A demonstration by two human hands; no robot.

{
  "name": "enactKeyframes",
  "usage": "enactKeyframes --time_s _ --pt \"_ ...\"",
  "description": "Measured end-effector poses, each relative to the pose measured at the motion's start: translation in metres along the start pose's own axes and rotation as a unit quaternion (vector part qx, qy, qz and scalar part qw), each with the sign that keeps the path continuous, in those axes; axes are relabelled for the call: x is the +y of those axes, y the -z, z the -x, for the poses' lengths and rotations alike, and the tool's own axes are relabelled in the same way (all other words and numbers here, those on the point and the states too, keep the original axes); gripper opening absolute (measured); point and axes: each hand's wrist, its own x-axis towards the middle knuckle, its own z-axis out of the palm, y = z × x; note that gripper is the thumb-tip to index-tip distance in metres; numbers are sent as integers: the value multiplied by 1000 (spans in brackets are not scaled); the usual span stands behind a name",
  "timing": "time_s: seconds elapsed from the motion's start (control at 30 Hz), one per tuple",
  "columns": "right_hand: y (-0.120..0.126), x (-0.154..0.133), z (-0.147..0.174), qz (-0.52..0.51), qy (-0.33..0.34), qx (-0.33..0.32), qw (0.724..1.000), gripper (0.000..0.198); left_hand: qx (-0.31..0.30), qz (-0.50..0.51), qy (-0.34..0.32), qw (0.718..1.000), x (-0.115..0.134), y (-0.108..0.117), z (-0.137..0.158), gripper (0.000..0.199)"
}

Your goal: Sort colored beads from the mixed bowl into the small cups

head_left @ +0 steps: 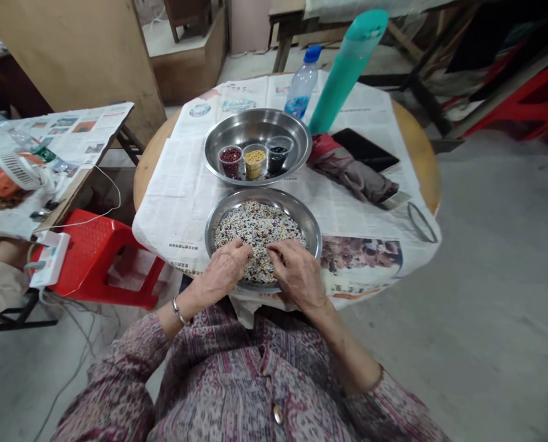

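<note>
A steel bowl (314, 228) nearest my body holds mixed grains (260, 224), mostly white, with dark red, yellow and black ones among them. My left hand (228, 264) is over its near left side, fingers curled together and fingertips at the grains. Opposite it, my right hand (297, 270) bends over the near right side with thumb and fingers drawn in. Whatever either pinch holds is too small or hidden to name. Behind stands a larger steel basin (301, 132) with three clear cups inside: red beans (230, 161), yellow kernels or beans (254, 162) and black beans (277, 158).
Newspaper (163, 196) covers the round table. A water bottle (303, 83), a tall teal bottle (348, 70), a folded umbrella (352, 172), a dark tablet or phone (366, 149) and a loop (422, 222) lie behind and right. A red stool (103, 258) and power strip (50, 261) are left.
</note>
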Motion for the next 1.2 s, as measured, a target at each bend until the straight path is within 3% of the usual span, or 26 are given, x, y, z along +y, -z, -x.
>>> enactKeyframes --time_s 0.2,0.3,0.43,0.57,0.73,1.2 --pt "-4 2 1 -6 -13 26 1000 26 47 -12 -8 999 3 -16 -19 23" --pt "-5 3 1 -5 -8 35 999 26 54 82 61 993 7 -13 -27 18" --pt "-5 3 1 1 -1 45 999 25 19 295 173 940 7 -8 -30 18" --pt "-4 2 0 14 12 72 997 24 6 411 212 887 4 -5 -27 20" --pt "-4 2 0 9 20 88 996 24 -17 466 216 858 4 -4 -26 25" --pt "-4 3 1 9 27 95 995 23 -11 495 200 845 7 -3 -23 22"
